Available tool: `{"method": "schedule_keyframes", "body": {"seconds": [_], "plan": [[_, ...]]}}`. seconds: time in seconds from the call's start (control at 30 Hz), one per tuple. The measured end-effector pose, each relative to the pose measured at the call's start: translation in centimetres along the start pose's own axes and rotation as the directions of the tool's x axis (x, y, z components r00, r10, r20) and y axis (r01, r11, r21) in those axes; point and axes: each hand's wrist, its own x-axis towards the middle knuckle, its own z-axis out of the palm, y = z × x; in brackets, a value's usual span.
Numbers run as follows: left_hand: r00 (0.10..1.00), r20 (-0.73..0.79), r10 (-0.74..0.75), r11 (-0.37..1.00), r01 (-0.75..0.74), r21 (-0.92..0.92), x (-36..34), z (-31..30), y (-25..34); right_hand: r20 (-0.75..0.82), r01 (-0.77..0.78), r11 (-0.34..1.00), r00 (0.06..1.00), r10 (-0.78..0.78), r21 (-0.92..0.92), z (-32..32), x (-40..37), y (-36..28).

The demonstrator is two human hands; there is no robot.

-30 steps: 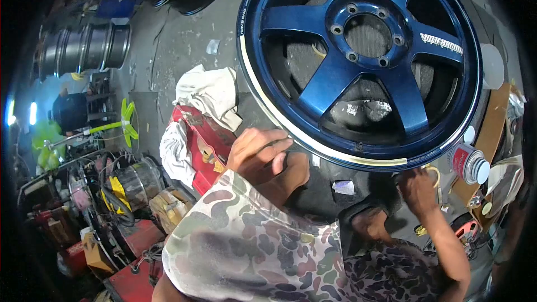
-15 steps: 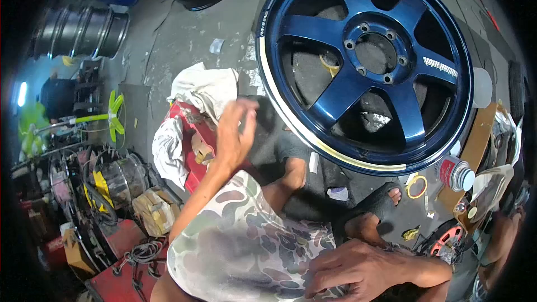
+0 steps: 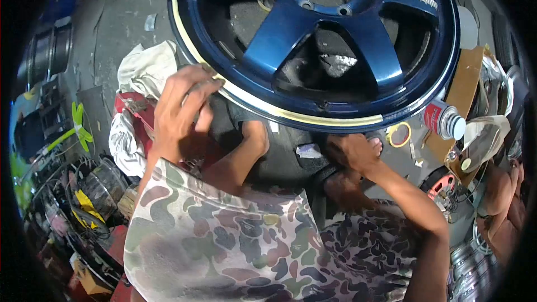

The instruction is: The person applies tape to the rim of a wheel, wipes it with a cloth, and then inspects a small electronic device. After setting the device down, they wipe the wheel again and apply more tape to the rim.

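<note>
A blue six-spoke wheel point(image 3: 265, 45) fills the upper part of the view, with a strip of pale yellow masking tape point(image 3: 313, 119) along the near edge of its rim. My left hand point(image 3: 182, 100) is at the left side of that rim, fingers bent and fingertips pinched right at the tape; whatever they hold is too small to make out. Under the near rim edge reaches my right hand point(image 3: 355, 152), its fingers mostly hidden by the wheel and shadow.
White rags point(image 3: 146, 66) hang over a red container point(image 3: 140, 114) at left. To the right stand a can with a red label point(image 3: 443, 120) and a cardboard box point(image 3: 467, 86). A yellow tape roll point(image 3: 399, 134) lies on the floor, close to my foot.
My view has shifted and the wheel now sits nearer. My left hand has gone from free air to the taped rim. My right hand has left my lap and reached under the wheel's edge.
</note>
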Motion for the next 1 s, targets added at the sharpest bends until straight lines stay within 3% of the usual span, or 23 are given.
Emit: {"method": "schedule_keyframes", "body": {"seconds": [0.07, 0.17, 0.23, 0.33, 0.37, 0.4, 0.47, 0.57, 0.63, 0.7, 0.73, 0.8, 0.9, 0.93, 1.0], "plan": [[0.986, 0.154, 0.068, 0.998, -0.07, 0.01, 1.2, 0.2, -0.8, 0.051, -0.007, 1.0, 0.999, 0.007, 0.001, 2.3, 1.3, -0.8], [0.979, 0.181, 0.092, 0.995, -0.096, 0.014, 2.0, 0.3, -0.8, 0.026, -0.043, 0.999, 0.999, 0.044, -0.025, 4.2, 3.1, -3.8], [0.977, 0.179, 0.112, 0.993, -0.118, 0.023, 2.2, 0.8, -0.9, -0.245, 0.239, 0.97, 0.944, -0.221, 0.044, 5.3, 3.9, -4.6], [0.969, 0.188, 0.163, 0.984, -0.173, 0.038, 2.2, 1.7, -0.6, -0.363, 0.141, 0.986, 0.927, -0.098, 0.093, 6.2, 5.4, -6.2], [0.963, 0.212, 0.165, 0.985, -0.173, 0.017, 2.3, 1.9, -0.4, -0.156, -0.056, 0.989, 0.985, 0.077, 0.133, 5.5, 6.1, -6.9], [0.957, 0.236, 0.168, 0.985, -0.172, -0.003, 2.3, 2.0, -0.3, -0.157, -0.055, 0.99, 0.985, 0.076, 0.133, 5.6, 6.7, -7.0], [0.956, 0.224, 0.189, 0.982, -0.191, -0.014, 2.2, 2.0, -0.8, -0.379, 0.045, 0.999, 0.924, -0.045, -0.009, 6.0, 7.6, -6.8], [0.982, 0.094, 0.161, 0.987, -0.161, -0.011, 2.2, 0.9, -1.0, -0.253, 0.093, 0.995, 0.962, -0.099, -0.037, 5.1, 6.4, -6.0], [0.983, 0.089, 0.163, 0.986, -0.164, -0.001, 1.8, 0.5, -1.8, -0.194, 0.129, 0.989, 0.971, -0.141, -0.072, 5.6, 5.2, -4.7], [0.984, 0.134, 0.113, 0.994, -0.11, -0.028, 1.2, 0.1, -2.4, -0.02, 0.076, 0.98, 0.997, -0.081, -0.184, 7.5, 4.2, -2.6], [0.987, 0.124, 0.1, 0.995, -0.095, -0.043, 0.9, 0.3, -2.5, -0.039, 0.097, 0.977, 0.994, -0.106, -0.19, 7.3, 4.3, -2.4], [0.988, 0.077, 0.133, 0.991, -0.131, -0.025, 1.2, 0.3, -2.6, -0.024, -0.029, 0.993, 0.999, 0.032, 0.113, 6.8, 4.3, -3.7], [0.979, 0.127, 0.161, 0.986, -0.166, 0.024, 1.4, -0.1, -3.7, -0.022, -0.016, 0.955, 0.999, 0.024, 0.298, 3.2, 4.7, -6.9], [0.979, 0.122, 0.162, 0.985, -0.167, 0.035, 1.3, -0.1, -3.7, -0.029, -0.006, 0.956, 0.999, 0.015, 0.293, 1.9, 4.9, -7.8], [0.978, 0.158, 0.137, 0.989, -0.144, 0.037, 1.0, -0.1, -2.9, -0.193, 0.151, 0.906, 0.978, -0.079, 0.395, -0.5, 5.3, -10.3]]}}
